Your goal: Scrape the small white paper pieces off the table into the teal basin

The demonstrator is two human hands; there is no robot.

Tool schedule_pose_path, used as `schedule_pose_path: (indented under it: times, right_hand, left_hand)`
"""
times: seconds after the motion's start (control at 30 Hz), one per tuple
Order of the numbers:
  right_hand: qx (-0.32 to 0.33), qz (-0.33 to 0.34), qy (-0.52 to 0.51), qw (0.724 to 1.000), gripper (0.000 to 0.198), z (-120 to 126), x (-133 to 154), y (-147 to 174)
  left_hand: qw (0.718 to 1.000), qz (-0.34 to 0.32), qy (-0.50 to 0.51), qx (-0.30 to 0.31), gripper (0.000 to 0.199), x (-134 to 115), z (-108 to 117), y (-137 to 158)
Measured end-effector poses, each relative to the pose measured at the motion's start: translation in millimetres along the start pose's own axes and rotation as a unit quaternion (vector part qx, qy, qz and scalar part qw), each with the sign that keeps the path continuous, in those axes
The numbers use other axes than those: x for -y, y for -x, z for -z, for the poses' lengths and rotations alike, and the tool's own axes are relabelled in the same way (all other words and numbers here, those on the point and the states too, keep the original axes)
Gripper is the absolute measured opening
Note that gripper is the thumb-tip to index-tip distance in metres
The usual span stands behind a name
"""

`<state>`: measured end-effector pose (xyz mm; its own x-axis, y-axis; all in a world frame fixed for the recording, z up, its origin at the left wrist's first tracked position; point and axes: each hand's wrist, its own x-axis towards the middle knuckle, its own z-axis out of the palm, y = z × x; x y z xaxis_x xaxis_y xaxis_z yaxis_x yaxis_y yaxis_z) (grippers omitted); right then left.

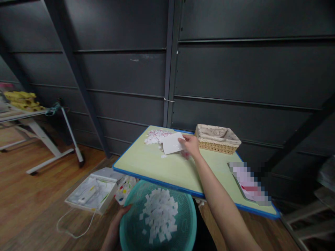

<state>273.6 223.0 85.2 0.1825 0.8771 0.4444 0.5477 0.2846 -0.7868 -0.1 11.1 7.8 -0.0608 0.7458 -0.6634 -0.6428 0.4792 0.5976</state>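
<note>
My right hand (190,143) reaches over the table and pinches a white card (172,143) by its right edge. Under and behind the card's left side lies a pile of small white paper pieces (154,135), some with reddish marks. My left hand (122,213) grips the left rim of a teal plastic basket (188,223), its thumb showing at the edge and the other fingers hidden. Inside the basket is a heap of small white paper pieces (160,212). The basket stands below the table's near edge, close to my body.
The pale green table (146,164) has a blue rim. On it are a cloth-lined wicker basket (218,148) at the back right and a partly blurred flat item (247,184) at the right. A white open box (91,191) with a cord sits on the floor. Dark metal panels (125,73) stand behind.
</note>
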Motion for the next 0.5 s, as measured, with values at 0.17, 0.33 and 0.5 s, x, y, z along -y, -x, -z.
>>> schedule_pose_path:
  times: [0.17,0.33,0.5]
  right_hand:
    - [-0.022,0.004,0.022,1.000,0.038,1.7,-1.9,-1.3]
    - [-0.014,0.007,0.033,0.999,0.034,1.4,-3.5,-1.3]
    - [-0.030,0.003,0.018,0.999,0.037,-0.1,-5.9,-1.8]
  left_hand:
    - [1.000,0.002,0.019,0.016,0.072,0.6,2.3,-1.1]
    - [1.000,0.001,0.005,0.012,0.072,1.5,2.1,0.3]
    - [1.000,0.014,0.008,0.016,0.080,0.9,4.5,-1.6]
